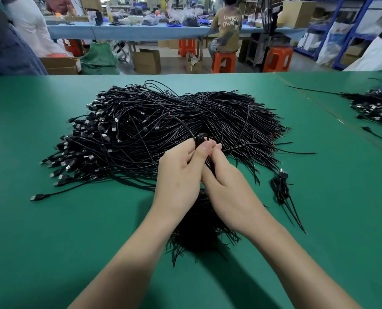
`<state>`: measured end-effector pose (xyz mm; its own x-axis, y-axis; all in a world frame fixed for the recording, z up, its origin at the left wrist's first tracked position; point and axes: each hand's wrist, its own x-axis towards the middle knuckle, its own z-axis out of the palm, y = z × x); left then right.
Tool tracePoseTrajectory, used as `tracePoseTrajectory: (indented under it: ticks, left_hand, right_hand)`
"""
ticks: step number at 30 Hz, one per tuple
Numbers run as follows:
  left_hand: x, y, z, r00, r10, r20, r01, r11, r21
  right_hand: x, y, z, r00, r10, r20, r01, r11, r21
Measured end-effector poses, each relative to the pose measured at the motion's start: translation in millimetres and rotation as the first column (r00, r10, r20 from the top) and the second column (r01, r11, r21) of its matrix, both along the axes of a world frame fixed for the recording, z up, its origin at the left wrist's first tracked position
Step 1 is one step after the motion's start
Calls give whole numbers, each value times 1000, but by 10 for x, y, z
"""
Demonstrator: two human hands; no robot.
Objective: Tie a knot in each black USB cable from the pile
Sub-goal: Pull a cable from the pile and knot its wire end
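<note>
Where the flat green table top [51, 241] spreads out, the large pile of thin black USB cables [163, 121] lies on it, its metal-tipped plugs fanned out on the pile's left side and its plain cut ends on the right; nearer the person than the pile, and touching its near edge, sits a smaller dark heap of black cables [199, 226], partly hidden under the two wrists; well to the right of the pile, at the table's edge, a separate bundle of black cables [375, 108] shows only in part; just right of the pile's near corner lies a single coiled black cable [280, 188], its two ends trailing toward the person; the left hand [179, 175] and the right hand [225, 181] meet over the pile's near edge, pressed side by side, fingers curled; both pinch one black USB cable [200, 139], which forms a small loop just above the fingertips, its free length arching back over the pile; whether the loop is drawn tight cannot be told.
</note>
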<state>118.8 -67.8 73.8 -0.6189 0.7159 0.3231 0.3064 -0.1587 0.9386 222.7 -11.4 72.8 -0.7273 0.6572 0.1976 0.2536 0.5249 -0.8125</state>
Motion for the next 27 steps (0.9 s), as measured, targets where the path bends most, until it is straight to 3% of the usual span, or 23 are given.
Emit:
tracePoseTrajectory:
  ticks: [2,4,9,15,17,20,23,27]
  left_hand:
    - [-34,14,-19,1000,-23,19,22,1000,12]
    - [-54,13,-44,994,-79,78,74,996,57]
    - [-72,18,-86,977,-151,152,135,985,108]
    - [-130,-37,-90,963,-235,132,233,972,35]
    - [-218,-105,-88,974,-223,33,225,972,-72]
    - [-384,-243,-171,959,-31,-282,-68,940,-335]
    - [-420,-370,-249,818,-67,-572,-338,748,-571]
    - [-379,-378,-353,736,-180,-653,-449,592,-669]
  right_hand:
    - [29,43,1,998,51,-43,-54,996,-77]
    - [48,45,7,997,53,-48,-55,998,-26]
    - [28,-53,-13,984,-147,102,98,921,378]
    - [45,-33,-110,988,-156,-15,153,935,320]
    - [74,-1,-168,984,-174,-46,180,946,270]
    - [116,86,-249,973,-221,-64,228,965,132]
    - [127,123,-293,968,-244,-61,249,965,78]
    - [96,89,-333,970,-233,-62,235,971,31]
